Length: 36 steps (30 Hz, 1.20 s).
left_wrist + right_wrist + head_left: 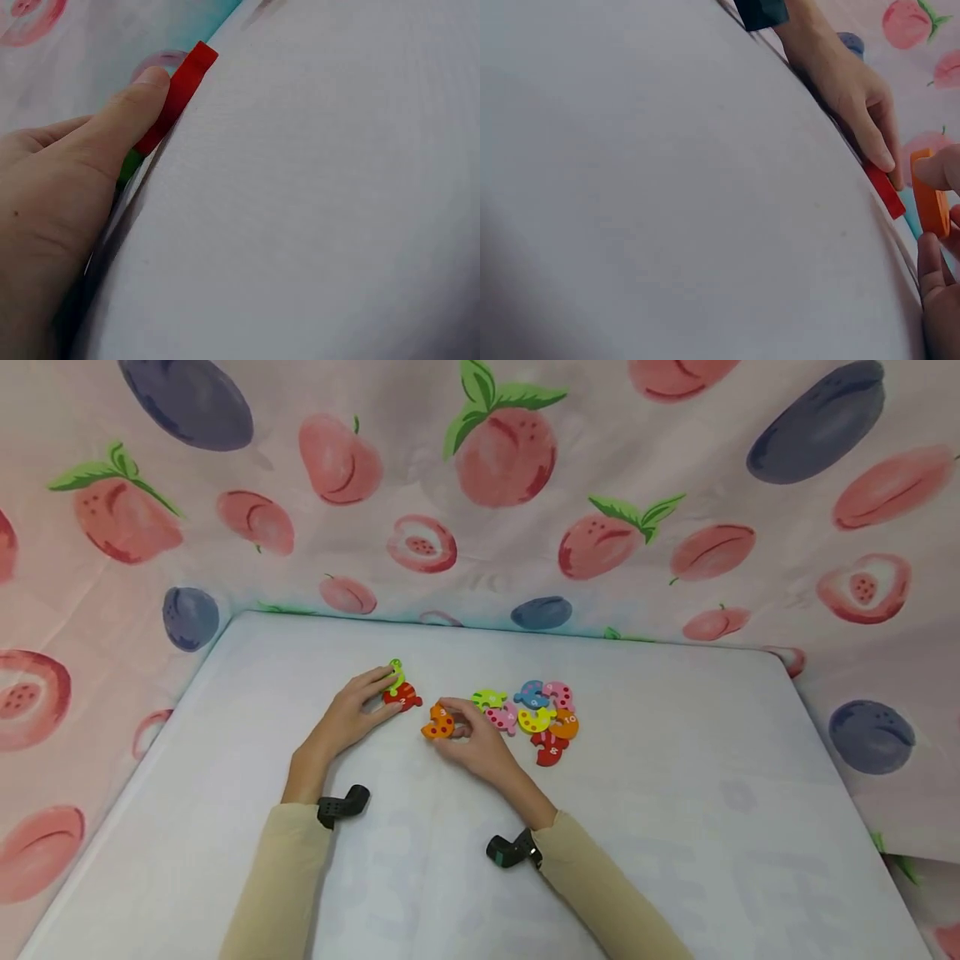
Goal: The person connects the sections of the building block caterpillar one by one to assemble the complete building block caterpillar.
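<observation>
My right hand [480, 742] pinches an orange, red-dotted puzzle piece [438, 723] between thumb and fingers. In the right wrist view this orange piece stands on edge, raised near the left hand. My left hand [351, 717] rests over a green puzzle piece [397, 673] and a red puzzle piece [403, 697] that lie joined or touching on the table. Its fingers reach onto the green piece, partly covering it, and its thumb touches the red one. The left wrist view has the thumb against the edge of the red piece [180, 97].
Right of the right hand lies a cluster of numbered puzzle pieces: green [489, 698], pink [557, 695], blue [531, 693], yellow [537, 721], orange [564, 725] and red [550, 750]. They sit on a white-covered table [675, 827], with a fruit-patterned curtain [480, 543] behind.
</observation>
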Each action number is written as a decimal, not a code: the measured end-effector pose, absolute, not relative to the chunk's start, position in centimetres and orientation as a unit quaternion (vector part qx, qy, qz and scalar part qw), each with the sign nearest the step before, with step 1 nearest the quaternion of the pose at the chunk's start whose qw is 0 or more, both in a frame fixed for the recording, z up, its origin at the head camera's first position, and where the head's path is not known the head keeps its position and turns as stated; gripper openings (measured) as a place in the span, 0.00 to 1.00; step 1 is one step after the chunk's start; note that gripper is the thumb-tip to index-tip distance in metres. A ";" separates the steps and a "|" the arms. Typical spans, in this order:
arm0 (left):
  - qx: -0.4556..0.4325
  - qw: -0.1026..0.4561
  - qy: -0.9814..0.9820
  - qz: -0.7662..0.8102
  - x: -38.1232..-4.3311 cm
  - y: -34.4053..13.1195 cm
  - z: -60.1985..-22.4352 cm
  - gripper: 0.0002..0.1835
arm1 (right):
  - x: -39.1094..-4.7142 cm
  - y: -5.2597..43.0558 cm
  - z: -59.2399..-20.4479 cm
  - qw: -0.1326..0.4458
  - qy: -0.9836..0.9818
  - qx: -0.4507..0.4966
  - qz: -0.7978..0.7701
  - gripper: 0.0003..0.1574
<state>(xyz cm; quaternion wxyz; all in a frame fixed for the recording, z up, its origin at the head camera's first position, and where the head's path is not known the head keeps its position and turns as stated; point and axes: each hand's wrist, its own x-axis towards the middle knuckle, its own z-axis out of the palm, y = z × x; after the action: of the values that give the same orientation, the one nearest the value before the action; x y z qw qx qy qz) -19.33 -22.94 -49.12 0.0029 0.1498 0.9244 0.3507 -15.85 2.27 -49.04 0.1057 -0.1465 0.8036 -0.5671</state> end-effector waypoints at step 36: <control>0.135 0.088 0.952 0.261 -19.4 -21.5 -45.5 0.32 | -19.9 -0.6 -49.7 0.034 0.837 -0.200 -0.508 0.32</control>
<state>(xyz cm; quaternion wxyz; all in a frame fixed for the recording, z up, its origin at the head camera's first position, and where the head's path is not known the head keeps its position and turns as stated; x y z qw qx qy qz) -19.36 -21.49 -45.49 0.0876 0.1352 0.9517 0.2612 -19.88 -0.65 -49.74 0.0342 -0.2000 0.8373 -0.5076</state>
